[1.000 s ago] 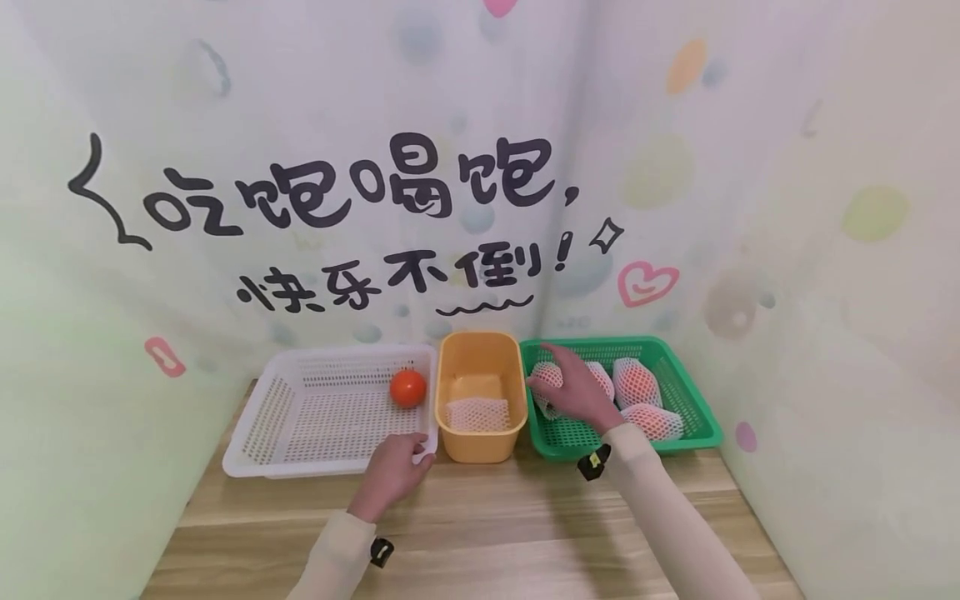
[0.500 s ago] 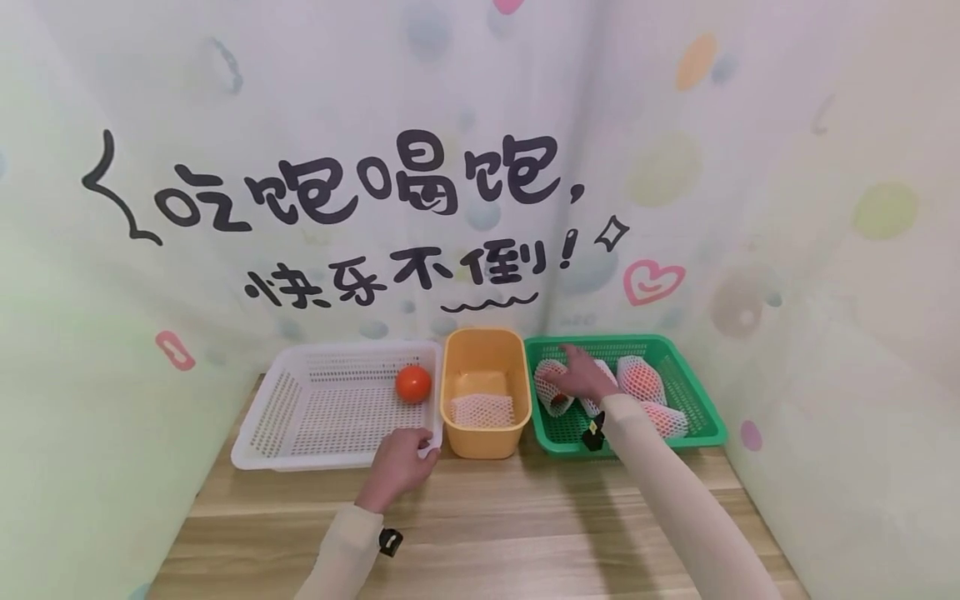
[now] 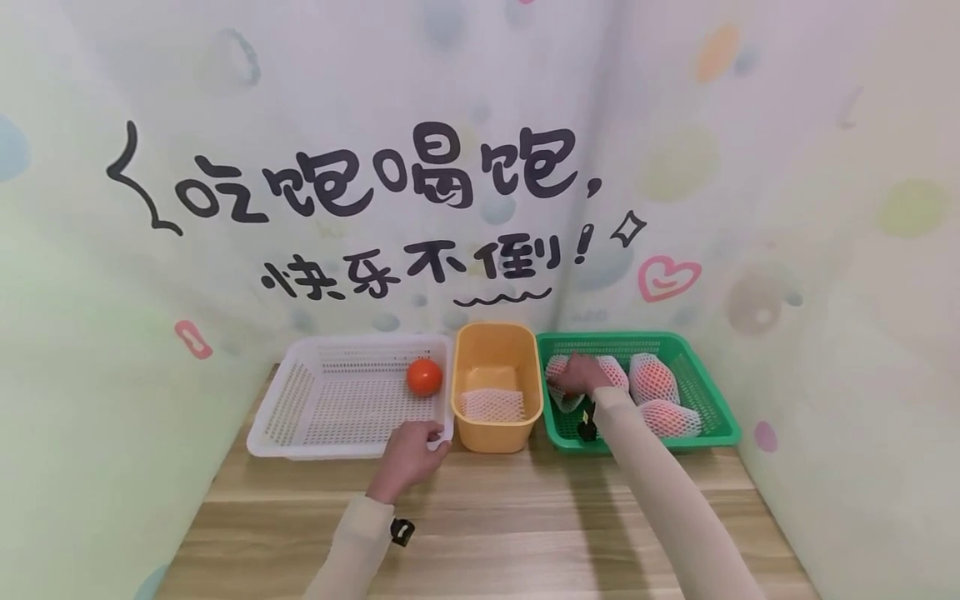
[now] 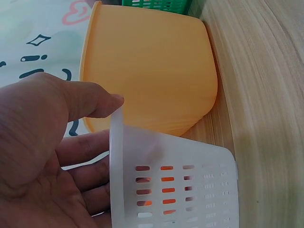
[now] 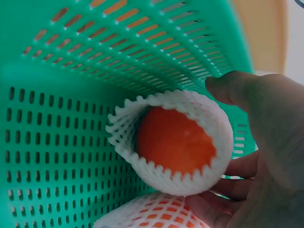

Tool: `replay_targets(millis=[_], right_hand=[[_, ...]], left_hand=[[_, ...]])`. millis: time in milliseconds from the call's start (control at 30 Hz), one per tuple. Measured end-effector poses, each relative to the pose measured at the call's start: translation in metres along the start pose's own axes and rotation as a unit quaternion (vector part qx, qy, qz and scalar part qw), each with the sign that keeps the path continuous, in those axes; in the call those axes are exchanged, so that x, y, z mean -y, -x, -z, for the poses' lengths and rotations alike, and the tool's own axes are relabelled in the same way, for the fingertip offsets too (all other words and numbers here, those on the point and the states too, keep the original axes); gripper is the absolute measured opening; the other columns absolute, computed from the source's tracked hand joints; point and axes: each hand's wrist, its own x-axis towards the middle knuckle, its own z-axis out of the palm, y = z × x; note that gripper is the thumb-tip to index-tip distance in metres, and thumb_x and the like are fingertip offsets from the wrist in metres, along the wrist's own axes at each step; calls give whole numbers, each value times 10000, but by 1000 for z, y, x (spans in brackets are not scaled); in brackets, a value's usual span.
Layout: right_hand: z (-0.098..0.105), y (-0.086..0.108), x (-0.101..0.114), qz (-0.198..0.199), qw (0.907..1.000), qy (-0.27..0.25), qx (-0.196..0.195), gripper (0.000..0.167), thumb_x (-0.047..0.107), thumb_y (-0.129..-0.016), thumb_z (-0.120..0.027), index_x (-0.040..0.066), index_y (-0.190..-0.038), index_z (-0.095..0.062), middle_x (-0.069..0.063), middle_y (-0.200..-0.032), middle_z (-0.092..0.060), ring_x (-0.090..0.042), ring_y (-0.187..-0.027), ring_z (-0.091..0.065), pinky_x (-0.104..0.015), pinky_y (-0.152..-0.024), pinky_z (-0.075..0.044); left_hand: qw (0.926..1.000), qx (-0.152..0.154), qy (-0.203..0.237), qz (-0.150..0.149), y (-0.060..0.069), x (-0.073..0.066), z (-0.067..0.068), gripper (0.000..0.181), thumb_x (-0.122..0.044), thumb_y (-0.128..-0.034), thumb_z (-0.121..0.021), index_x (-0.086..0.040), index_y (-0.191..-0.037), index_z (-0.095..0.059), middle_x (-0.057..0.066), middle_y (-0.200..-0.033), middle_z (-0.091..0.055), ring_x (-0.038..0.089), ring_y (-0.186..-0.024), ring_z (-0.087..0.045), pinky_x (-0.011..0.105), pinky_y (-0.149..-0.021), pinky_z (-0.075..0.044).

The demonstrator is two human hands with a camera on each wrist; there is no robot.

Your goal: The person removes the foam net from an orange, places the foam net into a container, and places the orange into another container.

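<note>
My left hand (image 3: 408, 460) holds the right front corner of the white basket (image 3: 330, 454); in the left wrist view, the thumb of this hand (image 4: 61, 137) lies on the basket's rim (image 4: 116, 161), with the fingers on the rim's other side. A bare tomato (image 3: 424, 377) lies in that basket. In the green basket (image 3: 637, 446), my right hand (image 3: 583, 375) is at the leftmost netted tomato (image 3: 567, 400). Seen from the right wrist, the fingers of this hand (image 5: 266, 152) lie along the white net (image 5: 223, 137) round the red tomato (image 5: 175, 140), with the thumb spread apart.
Between the baskets stands a yellow bin (image 3: 495, 437) with an empty foam net (image 3: 491, 406) in it. Several other netted tomatoes (image 3: 654, 382) lie in the green basket. A printed curtain (image 3: 450, 83) rises behind the wooden table (image 3: 480, 517).
My right hand has lowered from above the green basket onto the leftmost netted tomato. The left hand keeps its hold on the white basket's corner. The head view has shifted slightly.
</note>
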Motion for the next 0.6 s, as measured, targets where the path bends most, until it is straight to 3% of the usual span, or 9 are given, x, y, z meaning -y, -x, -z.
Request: replay_targets(millis=[167,300,400,500,600], right_hand=[[-6,-7,0,-33,9992,351,-172,376,381,-939,-662,12,-1012,-650,-136,-900,-699,-265,-796,-666,-412,-706,-578],[-7,-10,-3,-100,9994,303,-142,529,367,-933,-672,-40,-1251,-557,-195,-1055,-686,-291,-860,-683,-458,-779,-602],[-7,-9,-4,-116,9992,333,-169,633,385,-915,-706,-51,-1332,-512,-208,-1108,-684,-294,-891,-680,-469,-809,-604],[-4,-7,-3,-62,9993,278,-253,580,384,-878,-758,-40,-1229,-577,-186,-1030,-686,-284,-848,-654,-441,-739,-593],[1,-5,-2,-16,9994,97,-342,389,355,-840,-787,23,-981,-642,-134,-873,-665,-264,-744,-619,-379,-618,-541]], left_hand=[[10000,17,82,30,2,0,0,295,-215,-881,-766,-30,-1111,-761,95,-993,-780,256,-950,-732,441,-850,-599],[9998,27,172,105,3,1,0,271,-216,-878,-770,-38,-1083,-764,83,-984,-771,237,-945,-719,433,-829,-601],[9999,-33,148,58,3,1,0,280,-215,-873,-772,-28,-1080,-760,88,-981,-770,245,-943,-721,435,-825,-603],[9999,-68,99,43,2,2,-1,284,-229,-876,-769,-35,-1083,-763,82,-980,-775,241,-942,-724,429,-833,-598],[9999,-117,42,4,0,2,-1,287,-232,-877,-769,-36,-1087,-764,81,-980,-778,240,-941,-727,429,-839,-594]])
